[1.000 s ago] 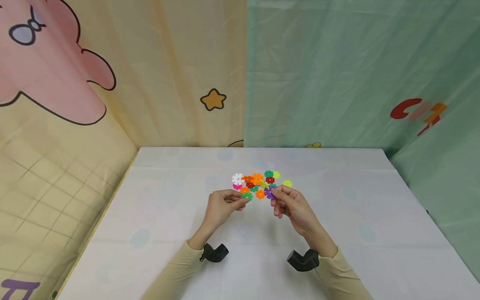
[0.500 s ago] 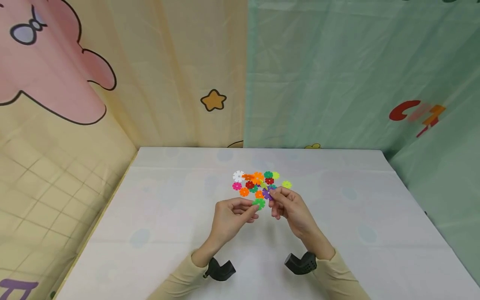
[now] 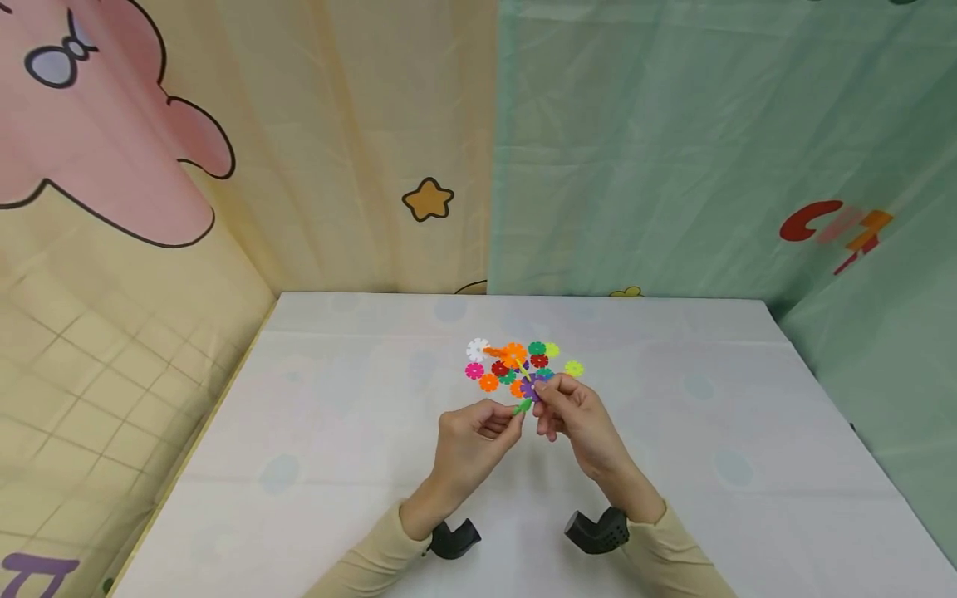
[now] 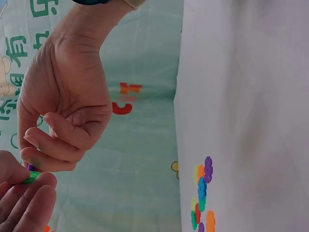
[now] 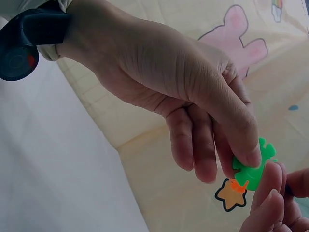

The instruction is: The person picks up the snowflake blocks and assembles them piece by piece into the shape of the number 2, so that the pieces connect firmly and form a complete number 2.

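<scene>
My left hand [image 3: 474,444] pinches a green notched building disc [image 5: 248,175] between thumb and fingers; it shows nearly edge-on in the head view. Close by, my right hand [image 3: 576,415] pinches a purple notched building disc [image 3: 529,387] between thumb and forefinger. From that purple disc a row leads away: a yellow disc [image 3: 522,365] seen edge-on, then an orange disc [image 3: 513,355]. The green disc's edge meets the purple disc's edge in the head view. In the left wrist view, fingers hide most of both discs.
Several loose notched discs lie on the white table just beyond the hands, among them a white one [image 3: 477,350], a pink one [image 3: 474,370] and a yellow one [image 3: 573,368]. Printed curtains [image 3: 635,149] stand behind the table [image 3: 336,390].
My left hand has come right and nearer to me with the green disc, away from the loose discs to the purple one. The green disc has turned edge-on. My right hand has barely moved.
</scene>
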Action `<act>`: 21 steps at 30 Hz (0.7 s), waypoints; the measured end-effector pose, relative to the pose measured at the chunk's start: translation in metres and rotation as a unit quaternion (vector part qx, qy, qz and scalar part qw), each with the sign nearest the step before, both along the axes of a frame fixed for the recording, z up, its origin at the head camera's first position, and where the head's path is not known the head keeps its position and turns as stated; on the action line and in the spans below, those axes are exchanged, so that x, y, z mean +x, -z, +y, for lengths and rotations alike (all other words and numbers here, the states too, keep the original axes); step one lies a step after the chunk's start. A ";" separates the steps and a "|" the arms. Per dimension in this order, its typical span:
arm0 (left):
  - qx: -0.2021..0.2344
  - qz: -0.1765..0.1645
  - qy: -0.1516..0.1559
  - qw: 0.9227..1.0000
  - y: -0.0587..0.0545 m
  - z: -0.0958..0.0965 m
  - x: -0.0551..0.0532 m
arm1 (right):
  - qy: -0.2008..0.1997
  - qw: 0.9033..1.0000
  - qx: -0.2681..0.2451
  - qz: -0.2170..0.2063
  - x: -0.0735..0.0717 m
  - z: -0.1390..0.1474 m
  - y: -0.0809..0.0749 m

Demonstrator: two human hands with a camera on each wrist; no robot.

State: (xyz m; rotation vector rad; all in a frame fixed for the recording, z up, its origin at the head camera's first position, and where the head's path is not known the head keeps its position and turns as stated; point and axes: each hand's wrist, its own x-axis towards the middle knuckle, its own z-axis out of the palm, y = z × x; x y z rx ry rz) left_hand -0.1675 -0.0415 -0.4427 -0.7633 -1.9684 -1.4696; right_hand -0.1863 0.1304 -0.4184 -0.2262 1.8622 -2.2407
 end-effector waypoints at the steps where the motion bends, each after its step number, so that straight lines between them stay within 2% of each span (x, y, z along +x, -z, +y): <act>1: -0.010 0.012 -0.009 1.000 0.000 0.000 0.000 | -0.002 1.000 -0.001 0.003 0.000 0.000 0.000; 5: -0.053 0.046 -0.039 0.997 0.000 0.000 0.002 | -0.002 1.000 0.002 0.017 0.001 -0.002 0.001; 9: -0.082 0.063 -0.054 0.993 -0.002 0.000 0.004 | -0.004 0.999 0.005 0.048 0.002 -0.002 0.002; 13: -0.097 0.091 -0.053 0.990 -0.002 0.001 0.006 | 0.001 0.997 0.007 0.082 0.002 -0.003 0.003; 16: -0.107 0.118 -0.053 0.986 -0.001 0.002 0.006 | 0.012 0.993 0.027 0.115 0.003 -0.003 0.002; 21: -0.103 0.122 -0.053 0.986 -0.002 0.003 0.006 | 0.012 0.985 0.060 0.158 0.002 0.000 0.002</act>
